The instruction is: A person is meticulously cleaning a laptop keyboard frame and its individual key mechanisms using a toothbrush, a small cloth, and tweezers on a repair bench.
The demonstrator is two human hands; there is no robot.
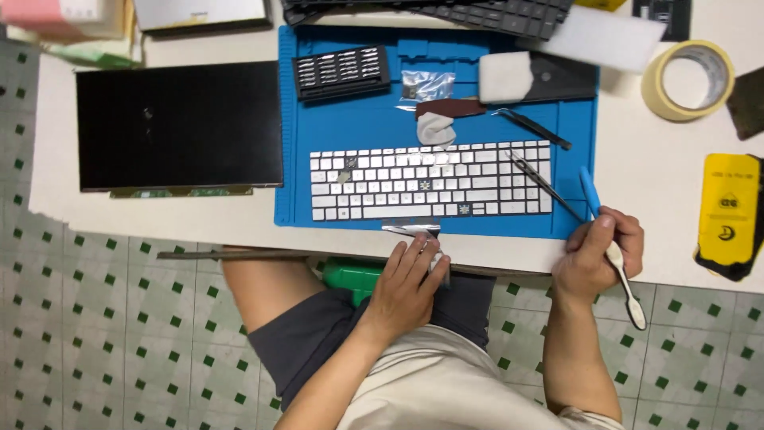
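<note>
A white laptop keyboard lies on a blue work mat, with a flat ribbon cable sticking out at its near edge. My left hand rests at the table's near edge, fingers pinching that ribbon cable. My right hand is at the mat's near right corner and grips a toothbrush-like tool with a blue head end and white handle. Black tweezers lie across the keyboard's right end, just left of the tool.
A black screen panel lies left of the mat. On the mat sit a screwdriver bit set, a small plastic bag, a white sponge. A tape roll and yellow case are at right.
</note>
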